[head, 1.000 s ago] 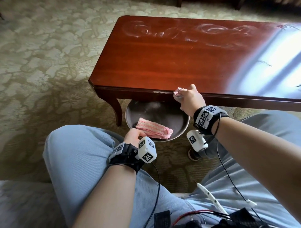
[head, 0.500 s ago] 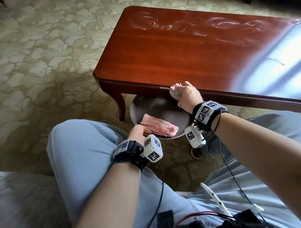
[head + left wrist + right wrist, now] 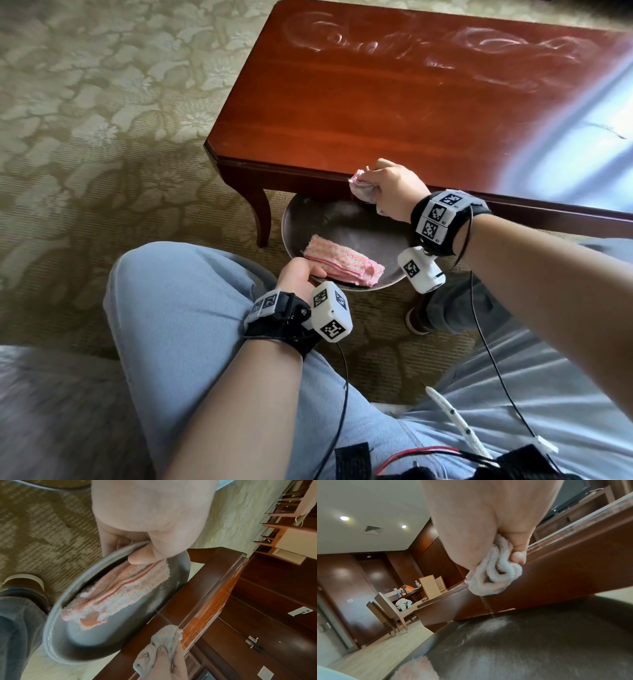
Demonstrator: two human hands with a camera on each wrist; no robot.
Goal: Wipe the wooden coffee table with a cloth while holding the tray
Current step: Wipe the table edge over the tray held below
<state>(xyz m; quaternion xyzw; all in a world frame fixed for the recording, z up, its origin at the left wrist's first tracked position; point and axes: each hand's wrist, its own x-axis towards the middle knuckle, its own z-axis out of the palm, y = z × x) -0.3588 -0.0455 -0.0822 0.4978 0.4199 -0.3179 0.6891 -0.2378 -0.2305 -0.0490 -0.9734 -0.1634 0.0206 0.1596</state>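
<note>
The reddish wooden coffee table [image 3: 394,102] fills the upper right of the head view, with pale wipe streaks near its far edge. My right hand [image 3: 390,186] grips a bunched pale pink cloth [image 3: 361,186] and presses it against the table's near edge [image 3: 573,566]; the same cloth [image 3: 494,577] hangs from that fist in the right wrist view. Just below that edge my left hand [image 3: 301,274] pinches the rim of a round grey metal tray [image 3: 342,226], thumb on top [image 3: 140,557]. A folded pink striped cloth [image 3: 339,263] lies in the tray [image 3: 96,635].
Patterned olive carpet [image 3: 102,137] surrounds the table. My knees in light blue trousers [image 3: 171,325] sit close under the tray, and a shoe [image 3: 418,318] stands on the carpet beneath it. The curved table leg [image 3: 260,216] is left of the tray. Cables run along my right arm.
My right hand has slid the cloth a short way left along the table's near edge. The left hand keeps the tray under that edge. The head camera has tilted downward.
</note>
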